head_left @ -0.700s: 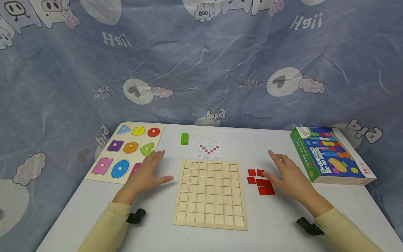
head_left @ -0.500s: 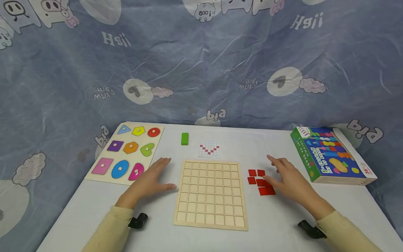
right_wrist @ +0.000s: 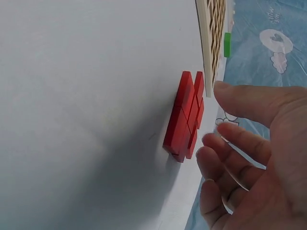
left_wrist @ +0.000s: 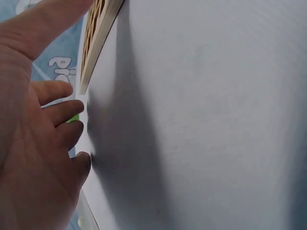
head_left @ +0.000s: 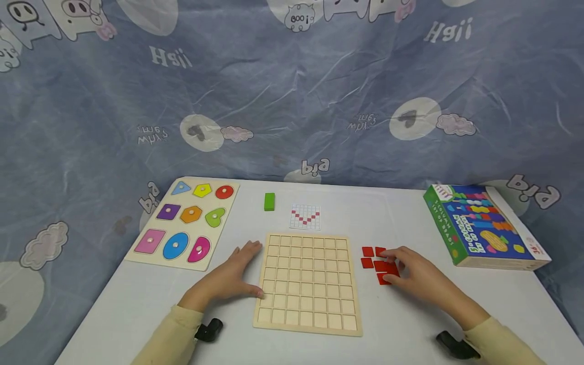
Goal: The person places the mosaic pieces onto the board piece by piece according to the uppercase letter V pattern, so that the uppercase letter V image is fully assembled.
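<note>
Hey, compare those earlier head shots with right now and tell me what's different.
The left hand moved right and toward the person, reaching the left edge of the grid board. The right hand moved nearer the person, its fingertips now over the red tiles; no grip shows. The grid board, visible tiles, shape board, green block, pattern card and box stayed put.

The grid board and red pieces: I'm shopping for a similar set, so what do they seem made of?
Grid board: probably wood, matte and unpainted-looking, judging by its pale tan colour and plain edge.
Red pieces: perhaps painted wood or plastic; smooth-looking and evenly red, with no visible grain to settle it.
</note>
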A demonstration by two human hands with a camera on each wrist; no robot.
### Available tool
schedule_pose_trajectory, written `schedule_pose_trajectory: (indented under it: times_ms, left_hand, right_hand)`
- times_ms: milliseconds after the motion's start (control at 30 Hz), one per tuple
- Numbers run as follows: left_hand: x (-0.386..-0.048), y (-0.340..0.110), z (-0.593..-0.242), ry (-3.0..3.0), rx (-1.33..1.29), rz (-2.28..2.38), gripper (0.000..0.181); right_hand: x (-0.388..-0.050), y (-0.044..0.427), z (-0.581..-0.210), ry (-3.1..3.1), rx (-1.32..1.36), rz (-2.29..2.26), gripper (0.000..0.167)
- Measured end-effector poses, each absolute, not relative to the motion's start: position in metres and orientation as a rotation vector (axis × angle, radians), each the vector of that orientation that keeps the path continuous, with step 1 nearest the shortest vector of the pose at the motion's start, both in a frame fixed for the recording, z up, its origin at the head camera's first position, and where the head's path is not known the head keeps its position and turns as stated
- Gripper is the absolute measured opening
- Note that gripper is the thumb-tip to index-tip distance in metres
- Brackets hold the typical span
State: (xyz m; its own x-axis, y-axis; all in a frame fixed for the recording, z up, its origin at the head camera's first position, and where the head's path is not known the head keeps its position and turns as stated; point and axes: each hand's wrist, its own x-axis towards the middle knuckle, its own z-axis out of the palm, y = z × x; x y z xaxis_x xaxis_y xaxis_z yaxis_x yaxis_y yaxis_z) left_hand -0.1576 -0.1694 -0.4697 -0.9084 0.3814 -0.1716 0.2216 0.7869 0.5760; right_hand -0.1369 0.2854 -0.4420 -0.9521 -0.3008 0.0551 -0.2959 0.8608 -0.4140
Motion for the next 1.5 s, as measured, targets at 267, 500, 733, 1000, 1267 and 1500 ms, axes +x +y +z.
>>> schedule_pose_trajectory:
  times_ms: [267,500,733,1000,1267,1500]
  left_hand:
    - [-0.159,-0.171,-0.474,2.68,0.56,0.815,0.118]
    - [-0.159,-0.172,-0.473,2.661,0.605,0.821,0.113]
    - [-0.161,-0.169,-0.474,2.676,0.619,0.791,0.113]
    - [-0.164,-0.17,-0.476,2.673,0.652,0.772,0.115]
    - [-0.165,-0.172,-0.477,2.66,0.665,0.763,0.12]
    - [-0.164,-0.172,-0.477,2.655,0.706,0.768,0.119]
  right_hand:
    - [-0.135,0.284,-0.448,2.927,-0.47,-0.692,0.031]
    - [-0.136,0.285,-0.451,2.914,-0.479,-0.673,0.025]
    - [-0.139,0.286,-0.454,2.932,-0.549,-0.665,0.022]
    - [-0.138,0.282,-0.453,2.92,-0.526,-0.685,0.024]
    - [-0.138,0.282,-0.454,2.915,-0.501,-0.704,0.029]
    - [-0.137,0.282,-0.456,2.925,-0.535,-0.717,0.028]
